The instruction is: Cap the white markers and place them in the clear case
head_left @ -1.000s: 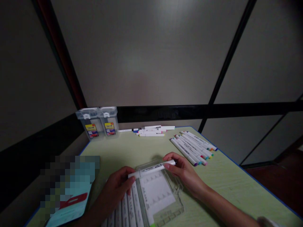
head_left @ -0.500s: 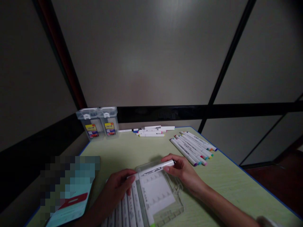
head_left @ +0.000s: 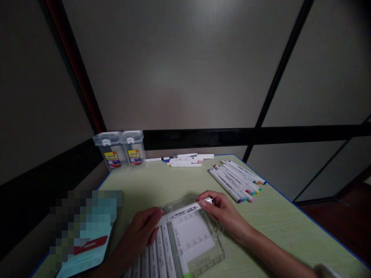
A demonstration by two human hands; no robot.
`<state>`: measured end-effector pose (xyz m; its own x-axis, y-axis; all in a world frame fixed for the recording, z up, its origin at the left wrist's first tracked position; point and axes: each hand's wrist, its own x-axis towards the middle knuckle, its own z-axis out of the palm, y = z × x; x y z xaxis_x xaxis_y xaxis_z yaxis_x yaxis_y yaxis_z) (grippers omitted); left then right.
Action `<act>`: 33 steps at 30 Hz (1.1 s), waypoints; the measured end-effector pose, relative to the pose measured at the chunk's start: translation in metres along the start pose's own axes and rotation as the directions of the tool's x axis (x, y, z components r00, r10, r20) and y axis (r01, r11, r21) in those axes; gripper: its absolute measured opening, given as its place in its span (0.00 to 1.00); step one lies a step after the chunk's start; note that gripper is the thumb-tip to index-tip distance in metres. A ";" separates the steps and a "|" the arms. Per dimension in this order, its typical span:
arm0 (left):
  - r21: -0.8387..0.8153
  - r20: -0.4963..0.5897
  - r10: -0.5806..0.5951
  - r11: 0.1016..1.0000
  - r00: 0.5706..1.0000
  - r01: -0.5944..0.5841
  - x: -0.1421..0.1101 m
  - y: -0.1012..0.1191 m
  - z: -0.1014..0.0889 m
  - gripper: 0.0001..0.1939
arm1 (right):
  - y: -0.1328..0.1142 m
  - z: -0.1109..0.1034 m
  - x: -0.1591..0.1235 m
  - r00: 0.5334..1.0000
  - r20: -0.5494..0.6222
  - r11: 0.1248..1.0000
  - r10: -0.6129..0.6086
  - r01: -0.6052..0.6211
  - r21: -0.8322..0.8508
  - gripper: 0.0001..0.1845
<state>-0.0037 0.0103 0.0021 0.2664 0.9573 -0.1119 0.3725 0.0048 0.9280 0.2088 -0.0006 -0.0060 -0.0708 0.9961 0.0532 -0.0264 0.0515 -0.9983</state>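
White and slim, a marker [head_left: 189, 207] lies crosswise over the far end of a clear plastic case [head_left: 199, 247] at the near edge of the table. It has dark print along its barrel and a dark tip at its right end. The right hand [head_left: 224, 214] pinches that right end between thumb and fingers. The left hand [head_left: 142, 231] has its fingers curled at the marker's left end, resting on a row of white markers [head_left: 153, 258] that lie side by side beside the case; whether it grips the marker I cannot tell. The case holds a pale printed sheet.

To the left lies a turquoise packet [head_left: 87, 235], partly blurred. The table [head_left: 162, 183] is pale green with a blue edge. Farther right lies a fan of markers with coloured caps [head_left: 236, 180]; at the far edge a loose heap of markers [head_left: 185, 160], and to its left 2 clear boxes [head_left: 123, 150] with yellow labels. Behind stand dim grey wall panels with black bars.
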 end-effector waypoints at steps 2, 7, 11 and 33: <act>0.022 0.024 0.042 0.999 0.999 -0.042 0.001 -0.001 -0.001 0.17 | 0.000 -0.001 0.000 1.000 -0.014 1.000 0.003 -0.004 -0.026 0.20; -0.012 0.023 0.055 0.998 0.998 -0.055 0.003 -0.006 -0.002 0.14 | 0.001 -0.001 0.001 1.000 -0.011 1.000 0.002 -0.002 -0.027 0.20; -0.047 0.008 0.009 0.999 1.000 -0.008 0.004 -0.007 -0.003 0.13 | 0.001 0.000 0.001 1.000 -0.007 1.000 0.012 -0.013 -0.020 0.20; 0.024 0.024 0.094 0.995 0.995 -0.094 0.003 -0.004 -0.003 0.09 | 0.002 -0.001 0.001 1.000 -0.019 0.999 0.021 -0.022 -0.045 0.18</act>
<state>-0.0073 0.0144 -0.0006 0.3213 0.9464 -0.0328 0.3669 -0.0925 0.9257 0.2098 0.0009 -0.0079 -0.0525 0.9981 0.0317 0.0202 0.0328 -0.9993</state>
